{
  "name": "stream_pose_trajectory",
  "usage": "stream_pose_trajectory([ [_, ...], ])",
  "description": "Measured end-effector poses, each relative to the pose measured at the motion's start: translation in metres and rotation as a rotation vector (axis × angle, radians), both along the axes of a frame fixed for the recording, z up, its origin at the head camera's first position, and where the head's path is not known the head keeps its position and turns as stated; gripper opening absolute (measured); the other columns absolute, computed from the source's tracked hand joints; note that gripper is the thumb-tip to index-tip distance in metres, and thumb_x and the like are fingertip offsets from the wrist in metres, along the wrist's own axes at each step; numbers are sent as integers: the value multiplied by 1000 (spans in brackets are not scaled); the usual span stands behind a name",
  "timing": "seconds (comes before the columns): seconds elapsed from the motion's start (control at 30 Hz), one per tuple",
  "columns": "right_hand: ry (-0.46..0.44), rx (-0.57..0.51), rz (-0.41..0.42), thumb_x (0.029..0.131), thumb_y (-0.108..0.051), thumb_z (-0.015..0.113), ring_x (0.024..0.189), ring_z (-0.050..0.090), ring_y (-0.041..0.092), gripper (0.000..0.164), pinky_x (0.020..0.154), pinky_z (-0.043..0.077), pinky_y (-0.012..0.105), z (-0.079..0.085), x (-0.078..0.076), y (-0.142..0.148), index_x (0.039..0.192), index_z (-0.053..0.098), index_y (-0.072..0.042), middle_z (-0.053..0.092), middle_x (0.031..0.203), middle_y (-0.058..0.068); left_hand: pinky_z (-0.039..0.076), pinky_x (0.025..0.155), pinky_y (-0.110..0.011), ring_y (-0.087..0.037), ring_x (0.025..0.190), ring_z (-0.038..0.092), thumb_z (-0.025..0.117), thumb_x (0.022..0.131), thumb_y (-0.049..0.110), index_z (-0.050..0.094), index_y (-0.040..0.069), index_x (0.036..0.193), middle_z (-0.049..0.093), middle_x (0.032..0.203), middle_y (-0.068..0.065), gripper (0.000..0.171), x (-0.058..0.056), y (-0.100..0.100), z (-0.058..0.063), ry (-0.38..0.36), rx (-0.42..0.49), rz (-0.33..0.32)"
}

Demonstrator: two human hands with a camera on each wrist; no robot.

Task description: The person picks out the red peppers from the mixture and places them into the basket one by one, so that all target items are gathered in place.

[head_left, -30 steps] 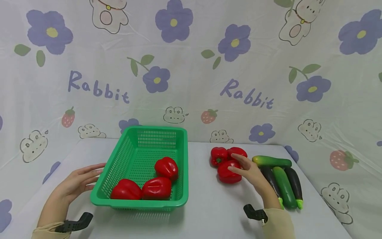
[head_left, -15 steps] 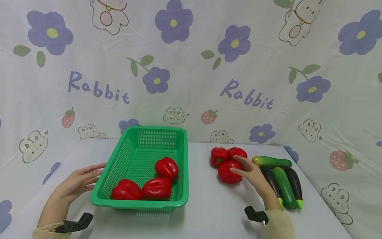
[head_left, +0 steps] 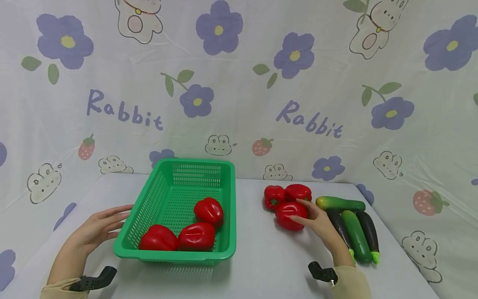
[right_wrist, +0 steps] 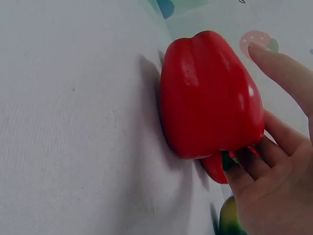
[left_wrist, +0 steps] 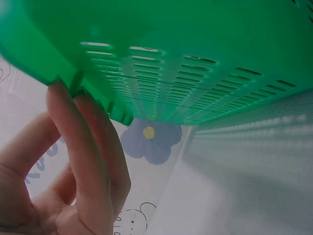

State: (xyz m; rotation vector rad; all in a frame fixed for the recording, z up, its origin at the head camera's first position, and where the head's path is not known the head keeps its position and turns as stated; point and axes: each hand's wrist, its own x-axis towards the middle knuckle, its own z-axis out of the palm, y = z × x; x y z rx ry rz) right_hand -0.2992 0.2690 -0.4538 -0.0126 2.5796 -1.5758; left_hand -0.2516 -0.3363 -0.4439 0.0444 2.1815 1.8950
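Because the right hand [head_left: 319,222] rests loosely against the front red pepper [head_left: 286,213] on the table [head_left: 261,257], thumb clear, I might roll it away lifting one-sidedly, with the left hand [head_left: 94,229] straight-fingered against the green basket [head_left: 175,254].

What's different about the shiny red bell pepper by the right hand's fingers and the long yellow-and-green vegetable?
The shiny red bell pepper is chunky and grooved; the long yellow-and-green vegetable is slim.
The pepper's body is red all over, while the vegetable goes from yellow to green.
The right hand reaches round the pepper, not the vegetable.
Both are outside the green plastic basket.
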Motion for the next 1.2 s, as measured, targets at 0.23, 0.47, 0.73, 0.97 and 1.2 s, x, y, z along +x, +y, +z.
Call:
stream_pose_trajectory([
  [0.23, -5, -2, 9, 84, -41, 74, 148, 22, 42, 86, 113, 31, 56, -3, 1, 3, 154, 28, -20, 23, 161, 17, 55, 89, -34, 2, 102, 64, 54, 100, 30, 57, 26, 135, 64, 109, 28, 36, 0, 0, 0, 1, 1, 5],
  [0.47, 8, -9, 20, 85, -38, 74, 147, 22, 44, 88, 111, 35, 55, -8, 1, 7, 155, 25, -18, 21, 161, 17, 54, 89, -34, 1, 102, 64, 54, 100, 31, 56, 26, 136, 63, 109, 29, 37, 0, 1, 1, 4, -6, 5],
  [0.73, 29, -30, 16, 86, -34, 74, 147, 25, 41, 85, 111, 35, 50, -12, 0, 7, 154, 27, -16, 24, 160, 18, 54, 90, -36, 2, 103, 64, 55, 100, 31, 55, 24, 139, 63, 110, 28, 39, -1, 0, -1, 11, -16, 1],
  [0.97, 34, -8, 8, 86, -35, 73, 147, 26, 40, 83, 111, 36, 49, -11, 3, 5, 154, 28, -17, 25, 160, 18, 54, 90, -35, 1, 103, 64, 54, 100, 30, 55, 25, 138, 63, 110, 28, 38, -1, -1, -1, 3, 1, -5],
  [1.2, 58, -21, 5, 86, -37, 74, 148, 25, 38, 83, 112, 34, 48, -6, 4, 2, 153, 30, -20, 27, 160, 16, 54, 89, -34, 1, 103, 64, 54, 100, 30, 55, 25, 137, 64, 109, 28, 38, -1, 0, 0, 1, 5, -3],
])
